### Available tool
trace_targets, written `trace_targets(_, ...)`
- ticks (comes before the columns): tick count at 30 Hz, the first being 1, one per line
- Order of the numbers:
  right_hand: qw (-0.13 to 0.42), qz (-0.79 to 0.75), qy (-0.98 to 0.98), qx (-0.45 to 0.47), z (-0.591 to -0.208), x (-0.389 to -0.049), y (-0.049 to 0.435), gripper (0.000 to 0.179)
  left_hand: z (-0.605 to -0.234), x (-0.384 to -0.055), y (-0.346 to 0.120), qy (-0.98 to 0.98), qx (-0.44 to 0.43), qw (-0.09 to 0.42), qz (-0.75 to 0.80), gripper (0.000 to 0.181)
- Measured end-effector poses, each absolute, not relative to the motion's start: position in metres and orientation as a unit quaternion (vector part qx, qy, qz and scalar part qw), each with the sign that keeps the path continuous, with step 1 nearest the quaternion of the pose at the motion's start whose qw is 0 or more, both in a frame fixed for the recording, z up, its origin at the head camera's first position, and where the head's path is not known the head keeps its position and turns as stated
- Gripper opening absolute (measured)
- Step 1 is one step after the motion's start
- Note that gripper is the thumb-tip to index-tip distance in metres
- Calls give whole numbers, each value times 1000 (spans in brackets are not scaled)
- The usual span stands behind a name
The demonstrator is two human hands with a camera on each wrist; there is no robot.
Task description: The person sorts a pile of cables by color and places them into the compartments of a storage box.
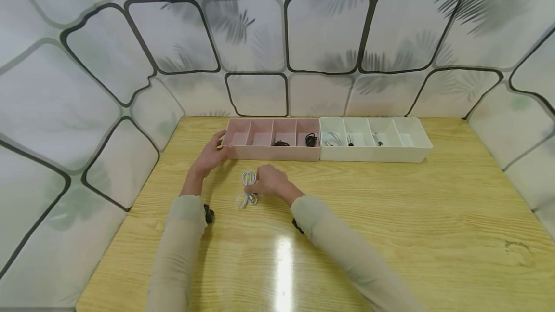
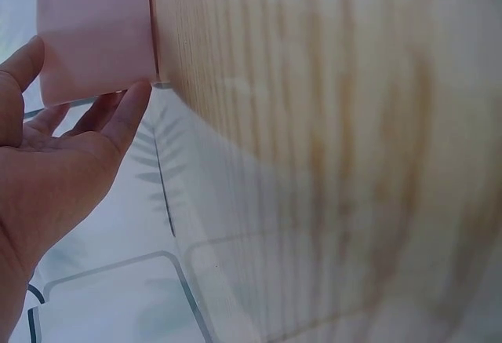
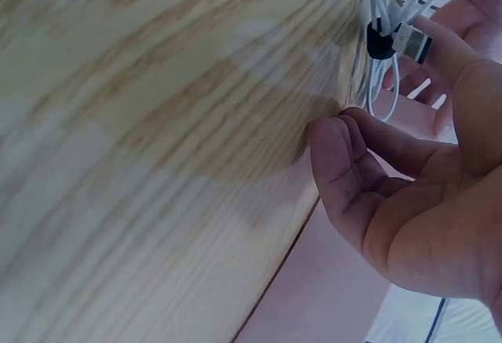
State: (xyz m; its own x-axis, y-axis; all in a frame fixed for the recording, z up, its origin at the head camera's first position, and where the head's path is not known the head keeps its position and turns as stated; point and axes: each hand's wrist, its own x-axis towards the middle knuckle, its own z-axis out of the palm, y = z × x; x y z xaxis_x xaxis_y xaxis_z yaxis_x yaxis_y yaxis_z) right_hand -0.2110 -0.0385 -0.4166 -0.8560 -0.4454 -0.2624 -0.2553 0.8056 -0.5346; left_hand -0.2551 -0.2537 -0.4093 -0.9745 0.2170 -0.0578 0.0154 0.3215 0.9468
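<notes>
My left hand touches the left end of the pink box. In the left wrist view its fingers lie fairly straight against the end of the box. In front of the box, my right hand holds a bundled white USB cable low at the table, thumb on the near part. The right wrist view shows the cable's metal plug and a black tie around the loops. The other right fingers are curled close to the tabletop; their full contact with the cable is partly hidden.
A white box adjoins the pink one on the right. Black cables sit in two pink compartments; a white cable and small dark-and-silver items sit in the white box. Patterned fabric surrounds the wooden table.
</notes>
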Motion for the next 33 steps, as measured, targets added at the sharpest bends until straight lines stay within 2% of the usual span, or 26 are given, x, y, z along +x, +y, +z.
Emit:
trace_targets(6, 207, -276, 921, -180, -418, -214, -41, 47, -422, -262, -257, 814, 74, 79, 571, 68)
trace_targets(16, 194, -297, 923, -147, -416, -209, -46, 51, -425, -264, -259, 816, 71, 79, 568, 68)
trace_targets(23, 189, -272, 933, -144, -414, -207, -51, 40, -426, -264, -259, 813, 74, 80, 572, 70)
trace_targets(28, 190, -302, 921, -155, -414, -209, -47, 17, -425, -264, -259, 813, 77, 77, 572, 69)
trace_targets(33, 179, -327, 910, -181, -413, -211, -39, 28, -422, -263, -258, 812, 71, 81, 574, 68)
